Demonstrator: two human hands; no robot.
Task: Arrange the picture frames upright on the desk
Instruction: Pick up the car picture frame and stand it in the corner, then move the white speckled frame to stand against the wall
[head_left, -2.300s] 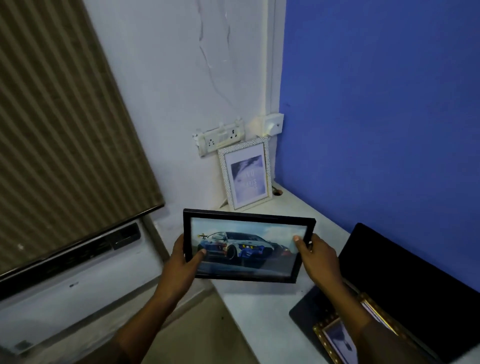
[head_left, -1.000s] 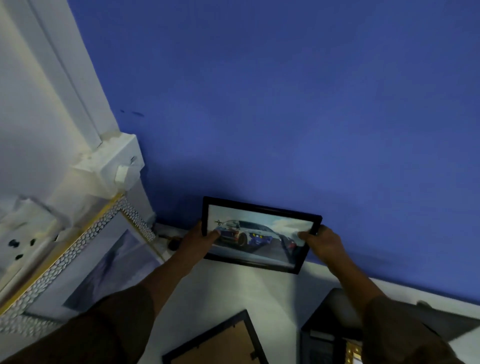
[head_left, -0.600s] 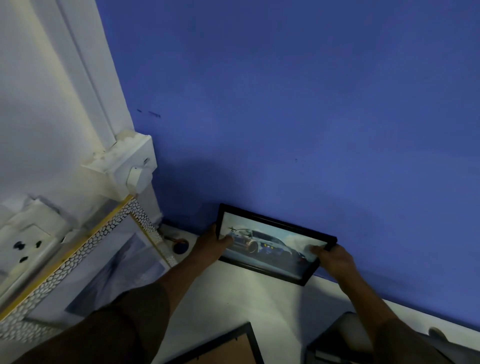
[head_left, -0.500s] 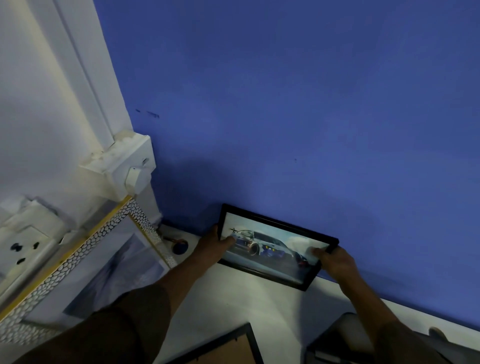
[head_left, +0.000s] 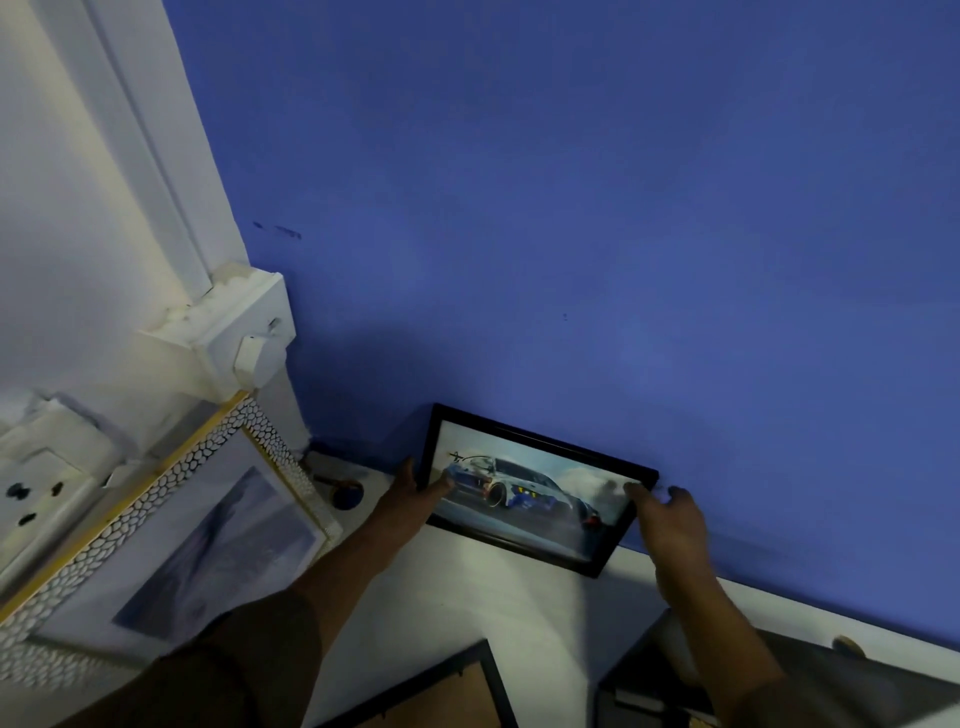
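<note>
Head view: three frames, two hands.
Left hand (head_left: 410, 501) and right hand (head_left: 667, 519) pinch the car frame (head_left: 535, 488) between them; pebbled frame (head_left: 171, 525) leftward, brown-backed frame (head_left: 452, 691) nearer.

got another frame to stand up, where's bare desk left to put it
Bare white desk lies between the car frame at the blue wall, the pebble-edged frame and the face-down frame. The right is crowded by a dark object; both hands hold the car frame.
</note>
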